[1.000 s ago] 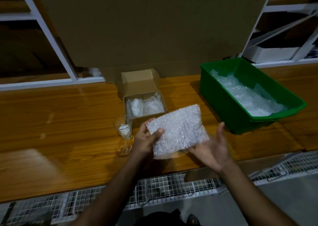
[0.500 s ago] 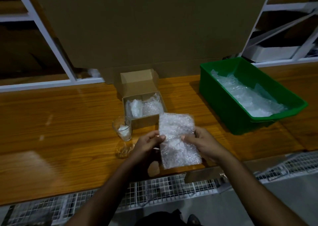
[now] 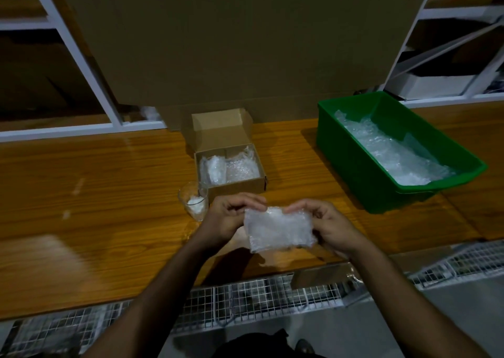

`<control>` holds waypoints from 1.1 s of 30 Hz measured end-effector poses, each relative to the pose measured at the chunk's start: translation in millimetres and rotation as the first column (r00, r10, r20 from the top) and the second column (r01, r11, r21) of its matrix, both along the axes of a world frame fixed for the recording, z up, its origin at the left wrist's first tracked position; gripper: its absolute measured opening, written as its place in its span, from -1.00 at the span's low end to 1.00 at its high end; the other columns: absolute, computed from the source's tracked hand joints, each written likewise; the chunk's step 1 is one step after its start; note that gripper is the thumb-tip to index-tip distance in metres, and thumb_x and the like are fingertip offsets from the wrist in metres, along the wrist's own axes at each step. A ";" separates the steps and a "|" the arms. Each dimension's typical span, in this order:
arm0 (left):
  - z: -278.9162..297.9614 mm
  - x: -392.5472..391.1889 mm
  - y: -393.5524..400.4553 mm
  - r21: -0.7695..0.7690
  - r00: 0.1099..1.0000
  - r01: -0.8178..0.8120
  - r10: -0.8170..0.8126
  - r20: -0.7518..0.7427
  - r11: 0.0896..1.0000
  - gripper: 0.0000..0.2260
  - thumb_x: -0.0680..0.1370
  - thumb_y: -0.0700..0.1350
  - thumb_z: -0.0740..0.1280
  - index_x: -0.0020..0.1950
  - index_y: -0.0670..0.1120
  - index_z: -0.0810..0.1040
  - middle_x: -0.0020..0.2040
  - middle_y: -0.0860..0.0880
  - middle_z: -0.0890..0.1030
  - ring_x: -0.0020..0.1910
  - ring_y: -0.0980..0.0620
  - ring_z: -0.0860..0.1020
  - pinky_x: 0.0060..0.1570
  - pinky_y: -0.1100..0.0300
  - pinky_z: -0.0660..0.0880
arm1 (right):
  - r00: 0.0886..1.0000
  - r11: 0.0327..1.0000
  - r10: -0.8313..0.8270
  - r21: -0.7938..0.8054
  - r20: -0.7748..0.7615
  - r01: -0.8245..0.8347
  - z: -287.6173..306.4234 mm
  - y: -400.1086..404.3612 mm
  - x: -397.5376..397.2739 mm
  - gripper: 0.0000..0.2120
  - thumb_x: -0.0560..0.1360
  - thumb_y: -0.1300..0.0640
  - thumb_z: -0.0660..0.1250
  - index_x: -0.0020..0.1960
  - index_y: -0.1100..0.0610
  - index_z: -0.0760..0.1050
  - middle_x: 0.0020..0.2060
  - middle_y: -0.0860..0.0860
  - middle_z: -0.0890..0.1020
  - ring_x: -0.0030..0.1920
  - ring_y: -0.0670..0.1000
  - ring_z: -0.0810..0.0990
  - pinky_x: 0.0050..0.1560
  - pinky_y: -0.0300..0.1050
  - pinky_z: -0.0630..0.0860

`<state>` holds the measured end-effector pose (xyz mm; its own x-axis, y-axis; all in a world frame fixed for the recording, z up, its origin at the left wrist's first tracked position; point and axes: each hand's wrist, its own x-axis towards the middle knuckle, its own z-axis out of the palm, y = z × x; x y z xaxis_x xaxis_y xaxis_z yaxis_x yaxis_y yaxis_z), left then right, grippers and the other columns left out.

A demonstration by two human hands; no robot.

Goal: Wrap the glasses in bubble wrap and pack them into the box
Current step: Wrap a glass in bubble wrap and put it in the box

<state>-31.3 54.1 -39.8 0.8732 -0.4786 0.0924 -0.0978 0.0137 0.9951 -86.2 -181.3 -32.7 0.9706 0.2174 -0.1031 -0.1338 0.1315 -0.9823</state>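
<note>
Two hands over the near edge of the desk [image 3: 90,194]. Left hand [image 3: 226,218] has its fingers curled over the top left edge of one bubble wrap sheet [image 3: 278,228], pinching it. Right hand [image 3: 331,225] grips the sheet's right end, fingers curled over the top and thumb at the lower corner. The sheet hangs between the two hands, held above the desk and not touching it, looking folded or bunched into a small oblong.

One bare glass [image 3: 194,202] stands upright on the desk just left of the left hand, with something white inside it; it sits just beside the front left corner of the box [image 3: 234,187]. One small cardboard box, lid flap raised at the back. Inside it, two wrapped bundles [image 3: 229,168] lie side by side, left one whiter and more tightly rolled, right one looser; whether each holds a glass cannot be told.

One green bin [image 3: 362,166] stands on the desk well to the right of the box, holding a heap of loose bubble wrap; sheets inside cannot be counted. One large cardboard panel [image 3: 231,43] stands upright behind box and bin. White shelf frames [image 3: 81,63] on either side of it. Wire mesh [image 3: 245,303] below the desk's front edge.
</note>
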 end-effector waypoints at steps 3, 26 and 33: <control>5.1 -4.3 -1.1 -0.093 0.992 0.000 -0.011 -0.124 0.996 -0.79 0.51 -0.36 0.36 0.05 -0.14 0.68 0.13 -0.07 0.67 0.16 -0.03 0.63 0.03 0.16 0.59 | 0.999 0.999 -0.029 0.043 -0.024 0.030 -1.0 1.6 -0.6 -0.75 0.39 0.29 0.33 -0.27 0.02 0.72 -0.14 -0.05 0.72 -0.15 -0.03 0.70 -0.31 -0.16 0.62; -16.2 -35.4 -18.0 0.023 0.933 -0.169 0.168 -0.318 0.985 -0.72 0.61 -0.21 0.34 0.32 -0.16 0.47 0.10 -0.15 0.69 0.05 -0.17 0.68 0.04 -0.13 0.63 | 0.937 0.998 -0.058 -0.001 -0.344 0.062 -17.5 13.6 -7.0 -0.59 0.52 0.10 0.41 0.33 0.16 0.47 0.11 0.19 0.67 -0.03 0.18 0.72 -0.28 -0.02 0.67; -12.3 -31.9 -1.6 -0.019 0.926 -0.131 0.115 -0.360 0.991 -0.76 0.59 -0.36 0.30 0.24 -0.23 0.54 0.04 -0.23 0.69 -0.06 -0.16 0.67 -0.11 0.07 0.63 | 0.958 0.993 -0.060 0.076 -0.279 0.085 -18.9 -1.3 -3.4 -0.71 0.50 0.37 0.38 0.20 0.21 0.53 0.00 0.12 0.70 -0.09 0.05 0.71 -0.25 -0.17 0.65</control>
<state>-63.2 52.5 -52.1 0.9037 -0.3678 -0.2191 0.2606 0.0666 0.9631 -89.6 -182.5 -51.6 0.9205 0.1675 -0.3531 -0.3850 0.2339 -0.8928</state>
